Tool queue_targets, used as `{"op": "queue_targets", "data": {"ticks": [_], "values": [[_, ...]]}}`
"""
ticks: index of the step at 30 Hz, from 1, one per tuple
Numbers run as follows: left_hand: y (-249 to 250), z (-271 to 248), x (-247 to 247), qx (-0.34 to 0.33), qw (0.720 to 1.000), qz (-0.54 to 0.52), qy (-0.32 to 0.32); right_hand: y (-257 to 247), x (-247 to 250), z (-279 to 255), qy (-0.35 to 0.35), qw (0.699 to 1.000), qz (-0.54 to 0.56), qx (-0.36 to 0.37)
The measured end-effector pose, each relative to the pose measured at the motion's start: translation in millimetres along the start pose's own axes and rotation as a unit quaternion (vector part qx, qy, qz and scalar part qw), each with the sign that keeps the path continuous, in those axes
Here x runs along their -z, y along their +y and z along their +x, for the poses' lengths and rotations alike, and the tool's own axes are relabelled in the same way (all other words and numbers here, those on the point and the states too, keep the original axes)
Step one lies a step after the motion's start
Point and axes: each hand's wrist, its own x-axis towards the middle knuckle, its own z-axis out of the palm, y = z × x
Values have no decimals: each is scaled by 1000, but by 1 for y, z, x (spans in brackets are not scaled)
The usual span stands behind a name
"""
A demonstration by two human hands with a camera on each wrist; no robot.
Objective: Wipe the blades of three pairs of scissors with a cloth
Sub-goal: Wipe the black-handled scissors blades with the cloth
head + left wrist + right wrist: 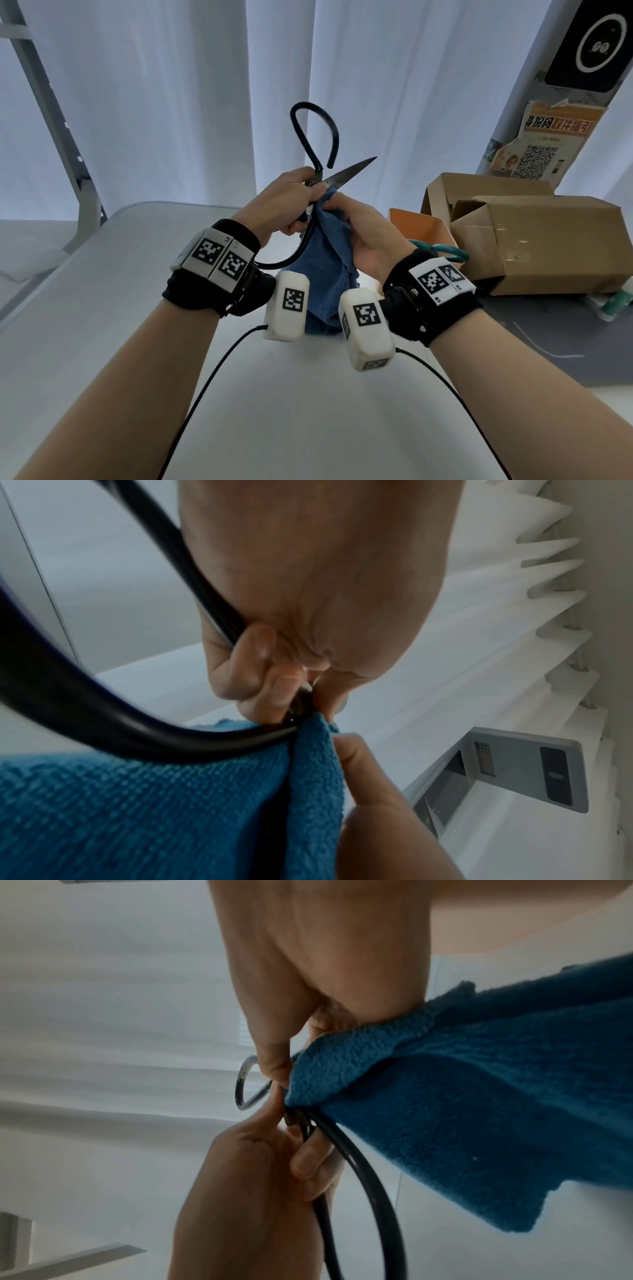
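Black scissors (pixel 310 137) with large loop handles are held up over the white table (pixel 102 325), spread apart. My left hand (pixel 303 202) grips them at the pivot. One bare blade (pixel 349 169) points up and to the right. My right hand (pixel 334 202) pinches a blue cloth (pixel 329 267) right beside the pivot; the second blade is hidden in the cloth, whose rest hangs down between my wrists. The left wrist view shows the handle (pixel 103 718) crossing over the cloth (pixel 171 804). The right wrist view shows the cloth (pixel 479 1110) bunched at the fingertips (pixel 277 1069).
An orange tray (pixel 418 222) stands at the right behind my right hand, with a teal scissor handle (pixel 445 255) showing at it. Cardboard boxes (pixel 534 240) lie further right on a grey mat (pixel 548 342). White curtains hang behind the table.
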Motion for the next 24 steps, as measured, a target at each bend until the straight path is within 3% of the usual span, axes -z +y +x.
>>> {"op": "queue_targets", "data": {"ticks": [15, 24], "values": [[-3, 2, -1, 10, 1000, -3, 16, 3, 13, 1, -40, 999, -18, -1], [-5, 3, 21, 7, 997, -17, 77, -1, 13, -2, -86, 991, -99, -3]]}}
